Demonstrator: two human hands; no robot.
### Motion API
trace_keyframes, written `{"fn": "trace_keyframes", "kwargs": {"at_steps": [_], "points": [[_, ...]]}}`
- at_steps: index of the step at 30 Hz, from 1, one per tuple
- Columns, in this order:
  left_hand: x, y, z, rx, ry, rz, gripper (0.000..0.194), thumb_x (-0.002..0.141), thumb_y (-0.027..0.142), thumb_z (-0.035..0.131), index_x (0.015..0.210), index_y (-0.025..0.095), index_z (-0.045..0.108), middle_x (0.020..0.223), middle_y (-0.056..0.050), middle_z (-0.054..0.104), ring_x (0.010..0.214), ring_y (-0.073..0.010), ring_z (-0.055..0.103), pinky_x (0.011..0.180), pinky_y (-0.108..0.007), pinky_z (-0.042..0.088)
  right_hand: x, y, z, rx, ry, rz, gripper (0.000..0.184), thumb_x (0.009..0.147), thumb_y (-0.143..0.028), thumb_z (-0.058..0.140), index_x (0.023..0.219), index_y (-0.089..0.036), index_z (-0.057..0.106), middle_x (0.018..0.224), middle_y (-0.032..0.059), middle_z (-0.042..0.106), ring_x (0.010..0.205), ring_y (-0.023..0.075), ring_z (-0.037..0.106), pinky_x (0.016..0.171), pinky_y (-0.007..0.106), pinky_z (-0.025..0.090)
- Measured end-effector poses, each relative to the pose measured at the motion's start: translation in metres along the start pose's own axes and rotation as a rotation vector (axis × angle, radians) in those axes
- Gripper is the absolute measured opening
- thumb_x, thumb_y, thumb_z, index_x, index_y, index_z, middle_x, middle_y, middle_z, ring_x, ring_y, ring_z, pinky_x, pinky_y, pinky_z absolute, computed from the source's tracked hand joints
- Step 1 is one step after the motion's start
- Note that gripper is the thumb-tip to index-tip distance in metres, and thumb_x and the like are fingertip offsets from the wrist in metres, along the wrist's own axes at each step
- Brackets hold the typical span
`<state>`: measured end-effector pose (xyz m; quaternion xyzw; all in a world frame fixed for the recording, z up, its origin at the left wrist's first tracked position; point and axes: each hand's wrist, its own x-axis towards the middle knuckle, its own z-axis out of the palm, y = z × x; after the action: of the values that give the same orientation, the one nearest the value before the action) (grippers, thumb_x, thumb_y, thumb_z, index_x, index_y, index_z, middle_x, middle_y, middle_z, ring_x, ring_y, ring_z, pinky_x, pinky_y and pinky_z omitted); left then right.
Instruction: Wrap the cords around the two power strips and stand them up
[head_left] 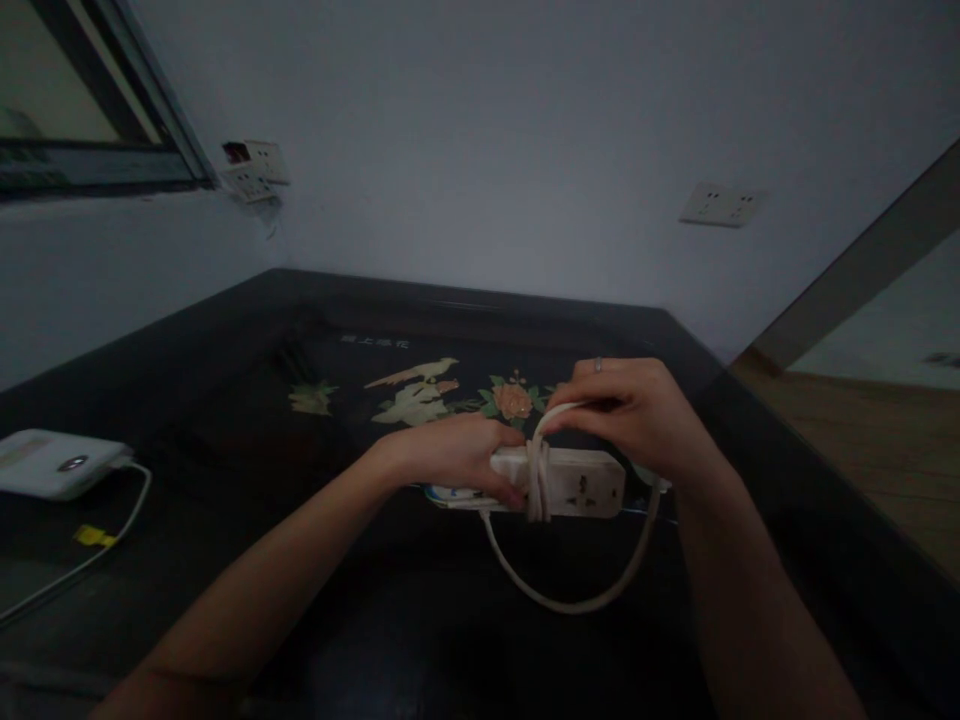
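A white power strip (592, 484) lies across the middle of the dark tabletop, with sockets on its face. Its white cord (568, 607) is wound several times round the strip and also hangs in a loose loop on the near side. My left hand (457, 452) grips the strip's left part, thumb on the near side. My right hand (626, 405), with a ring on one finger, pinches the cord just above the windings. Under the right palm, part of the cord's end is hidden.
The glossy black table (360, 570) bears a painted bird and flowers. At the left sits a white device (64, 463) with a cable, beside a yellow tag (94, 537). Wall sockets (721, 204) are at the back right, and more sockets (255, 172) near the window.
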<state>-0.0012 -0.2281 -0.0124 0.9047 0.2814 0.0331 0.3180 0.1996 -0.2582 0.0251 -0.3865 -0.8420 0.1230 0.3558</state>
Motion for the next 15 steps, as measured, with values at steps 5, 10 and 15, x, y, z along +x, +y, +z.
{"fn": "trace_keyframes", "kwargs": {"at_steps": [5, 10, 15], "points": [[-0.004, 0.013, 0.002, 0.141, -0.022, 0.064, 0.033, 0.07, 0.042, 0.076, 0.096, 0.023, 0.069, 0.074, 0.001, 0.07, 0.068, -0.0169, 0.065, 0.057, -0.021, 0.039, 0.006, 0.023, 0.01, 0.387, -0.141, 0.173, 0.009, 0.068, -0.029, 0.077, 0.064, -0.021, 0.075, 0.06, -0.0015, 0.062, 0.056, 0.0095, 0.052, 0.051, 0.023, 0.035], [-0.007, 0.022, 0.001, 0.183, 0.065, 0.152, 0.043, 0.068, 0.044, 0.078, 0.103, 0.021, 0.067, 0.081, -0.001, 0.071, 0.072, -0.0178, 0.065, 0.058, -0.021, 0.04, 0.009, 0.039, 0.013, 0.563, -0.162, 0.238, 0.005, 0.062, -0.025, 0.079, 0.06, -0.022, 0.074, 0.057, -0.0027, 0.062, 0.056, 0.0093, 0.052, 0.055, 0.023, 0.038], [-0.006, 0.025, 0.0, 0.096, 0.215, 0.133, 0.045, 0.068, 0.046, 0.078, 0.102, 0.02, 0.065, 0.085, -0.002, 0.072, 0.075, -0.0185, 0.066, 0.062, -0.023, 0.042, 0.01, 0.044, 0.01, 0.592, -0.125, 0.269, 0.009, 0.064, -0.028, 0.076, 0.059, -0.022, 0.073, 0.056, -0.0027, 0.062, 0.053, 0.0094, 0.052, 0.056, 0.023, 0.041]]}}
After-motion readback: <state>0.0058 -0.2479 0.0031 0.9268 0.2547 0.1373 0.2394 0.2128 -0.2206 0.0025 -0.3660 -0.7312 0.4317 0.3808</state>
